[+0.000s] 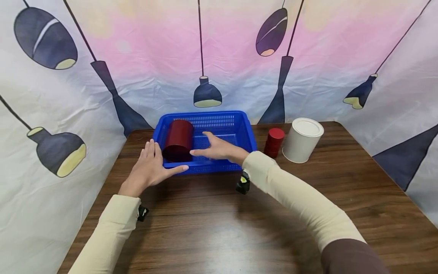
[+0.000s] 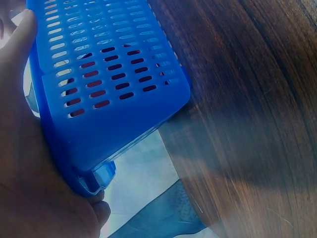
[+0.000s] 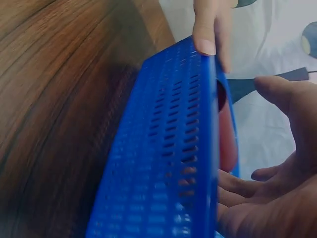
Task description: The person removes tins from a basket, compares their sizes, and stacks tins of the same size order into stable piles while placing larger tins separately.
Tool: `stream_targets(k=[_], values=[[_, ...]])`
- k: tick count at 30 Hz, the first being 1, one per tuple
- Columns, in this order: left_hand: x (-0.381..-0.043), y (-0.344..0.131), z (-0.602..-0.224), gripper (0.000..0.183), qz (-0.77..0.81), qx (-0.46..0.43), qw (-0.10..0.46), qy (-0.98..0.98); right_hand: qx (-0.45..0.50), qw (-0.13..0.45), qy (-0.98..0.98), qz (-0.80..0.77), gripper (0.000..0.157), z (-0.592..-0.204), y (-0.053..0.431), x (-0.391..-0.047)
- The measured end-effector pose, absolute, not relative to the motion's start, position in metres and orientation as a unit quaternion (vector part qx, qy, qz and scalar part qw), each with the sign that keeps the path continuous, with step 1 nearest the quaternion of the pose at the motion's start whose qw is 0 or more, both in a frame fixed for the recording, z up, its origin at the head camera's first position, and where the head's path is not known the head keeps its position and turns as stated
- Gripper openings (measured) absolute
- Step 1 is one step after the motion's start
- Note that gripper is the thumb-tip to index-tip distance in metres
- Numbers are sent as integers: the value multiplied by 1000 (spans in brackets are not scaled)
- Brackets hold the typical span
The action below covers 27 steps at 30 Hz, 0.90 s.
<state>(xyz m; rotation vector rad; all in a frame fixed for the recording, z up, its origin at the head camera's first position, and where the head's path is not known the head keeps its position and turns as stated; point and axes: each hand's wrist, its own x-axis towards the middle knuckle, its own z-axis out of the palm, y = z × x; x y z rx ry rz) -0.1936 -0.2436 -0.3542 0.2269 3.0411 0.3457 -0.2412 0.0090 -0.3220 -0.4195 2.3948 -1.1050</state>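
A dark red cylinder (image 1: pixel 179 135) lies on its side at the left end of a blue plastic basket (image 1: pixel 212 167) with slotted walls. My left hand (image 1: pixel 148 169) rests at the basket's front left corner, its fingers straight and the thumb stretched along the front rim. Over the inside of the basket, to the right of the cylinder, my right hand (image 1: pixel 219 147) reaches in with thumb and fingers spread apart. Nothing is held in it. In the right wrist view its lower fingers pass behind the basket's front wall (image 3: pixel 163 134), so their tips are partly hidden.
Right of the basket stands a small red ribbed can (image 1: pixel 274 142), with a larger white lidded can (image 1: pixel 302 140) beside it. All stand on a dark wood table (image 1: pixel 212 228). A printed cloth (image 1: pixel 226 49) hangs behind.
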Motion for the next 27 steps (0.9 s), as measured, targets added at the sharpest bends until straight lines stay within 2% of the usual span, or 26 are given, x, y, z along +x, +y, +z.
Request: stream_targets(k=[4, 8, 27], values=[[-194, -244, -354, 136, 110, 73, 38, 991, -129, 283, 846, -433, 111, -328, -7, -250], [-194, -243, -355, 137, 115, 71, 39, 990, -114, 305, 825, -461, 116, -331, -21, -258], [-193, -243, -355, 138, 114, 65, 44, 990, -85, 312, 816, -480, 124, -342, -67, -283]])
